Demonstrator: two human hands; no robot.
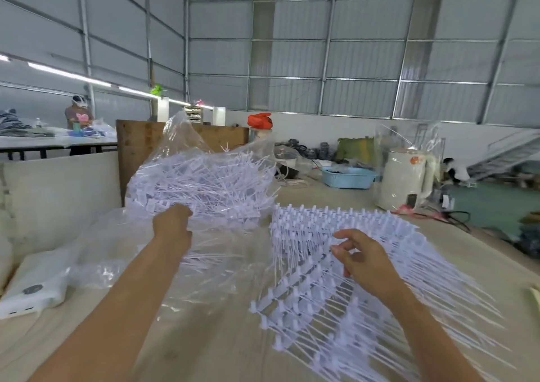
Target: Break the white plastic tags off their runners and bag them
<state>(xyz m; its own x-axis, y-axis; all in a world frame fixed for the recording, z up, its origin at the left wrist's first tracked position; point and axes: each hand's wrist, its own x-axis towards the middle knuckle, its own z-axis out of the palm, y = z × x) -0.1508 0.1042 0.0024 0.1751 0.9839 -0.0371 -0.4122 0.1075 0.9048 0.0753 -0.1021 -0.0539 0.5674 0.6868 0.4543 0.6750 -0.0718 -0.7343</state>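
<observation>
No legible writing or brand marks anywhere. Left hand (172,223) reaches into the mouth of the clear plastic bag (187,136), fingers curled out of sight among the loose white tags (204,185) heaped inside; whether it holds any, cannot tell. Right hand (359,256) hovers over the fanned stack of tag runners (321,302) on the table (222,349), fingers loosely bent, thumb and fingertips touching the strands, no firm grasp visible. White electric kettle (406,177) stands beyond. Runner ends are cut off at the bottom frame edge.
</observation>
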